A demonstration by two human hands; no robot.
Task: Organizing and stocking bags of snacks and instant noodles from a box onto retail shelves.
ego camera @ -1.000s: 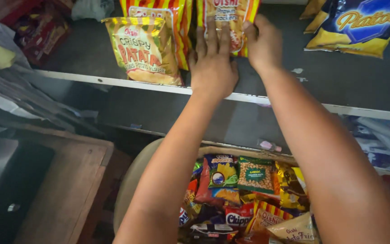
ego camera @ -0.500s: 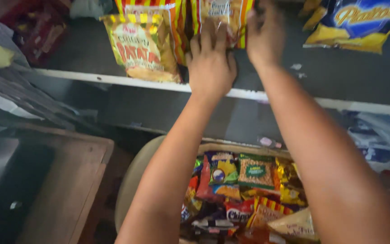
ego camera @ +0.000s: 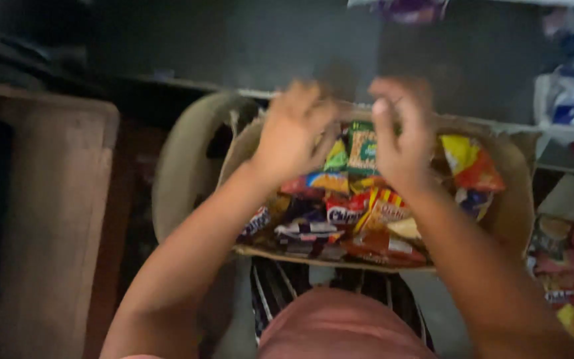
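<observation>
1. The wooden table (ego camera: pixel 41 219) fills the nine o'clock side, broad and brown.
2. The basket (ego camera: pixel 509 199) sits at centre, a wide, shallow woven tray heaped with snack packets (ego camera: pixel 347 213), with a grey shelf (ego camera: pixel 234 46) behind it at twelve o'clock.
3. The left hand (ego camera: pixel 293 129) hovers over the basket's eleven o'clock edge, fingers curled downward and loosely bunched; motion blur hides whether it grips anything.
4. The right hand (ego camera: pixel 403 133) hangs at one o'clock, fingers bent inward as if pinching, yet I cannot tell what, if anything, lies between them.
5. The green packet (ego camera: pixel 362 149) stands between both hands at the back of the heap. It looks light, crinkly and slippery, with brittle contents; the sealed top edge seems the best place to take hold.
</observation>
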